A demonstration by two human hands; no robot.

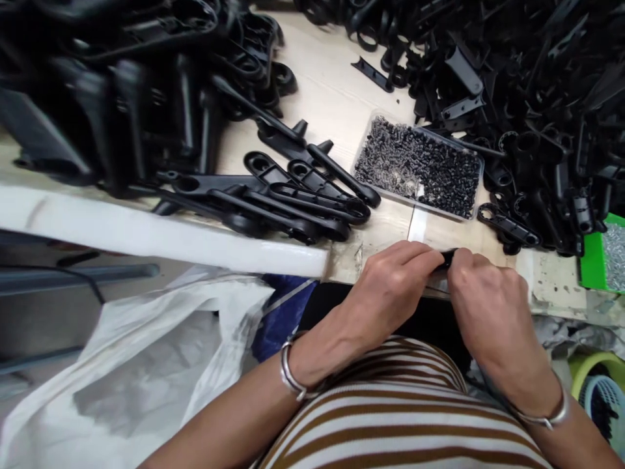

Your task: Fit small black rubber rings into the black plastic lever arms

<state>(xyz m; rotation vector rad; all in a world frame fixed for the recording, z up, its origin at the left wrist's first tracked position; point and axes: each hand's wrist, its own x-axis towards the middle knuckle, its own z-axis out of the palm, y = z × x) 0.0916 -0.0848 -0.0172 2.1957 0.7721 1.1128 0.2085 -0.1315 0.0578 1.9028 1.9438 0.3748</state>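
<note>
My left hand (393,286) and my right hand (488,306) meet at the table's front edge, fingers closed from both sides on a small black plastic part (446,258). Only a short stretch of that part shows between them; the rest is hidden by my fingers. Just beyond my hands sits a clear plastic box (413,203) full of small black and silvery pieces, too small to name for sure. Several long black plastic arms (312,202) with ringed ends lie overlapping to the left of the box.
Large black moulded parts (131,111) are heaped at the left. A pile of smaller black parts (527,130) covers the right. A green bin (593,260) holds silvery pieces. White foam (161,228) lines the table edge above a white sack (146,365). Baskets (581,371) stand lower right.
</note>
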